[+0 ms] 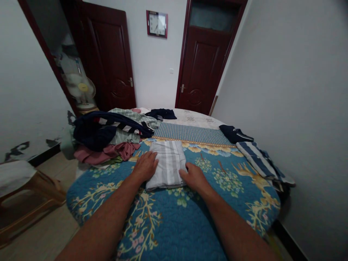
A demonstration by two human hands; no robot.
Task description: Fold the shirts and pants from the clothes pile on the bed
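A folded grey-and-white striped garment (169, 163) lies as a neat rectangle on the blue floral quilted cover (174, 224) in front of me. At its left edge is my left hand (146, 166), back upward, fingers curled on the fabric. My right hand (194, 177) pinches the opposite edge, its thumb on top and its other fingers partly hidden. Both forearms reach in from below.
To the left is a loose heap of clothes: a navy garment (94, 132), a pink one (108, 154) and a green checked one (126, 137). Dark clothing (163, 114) lies at the back. Folded navy (235, 134) and blue-white striped (255, 158) garments line the right edge. A stool (32, 185) stands left.
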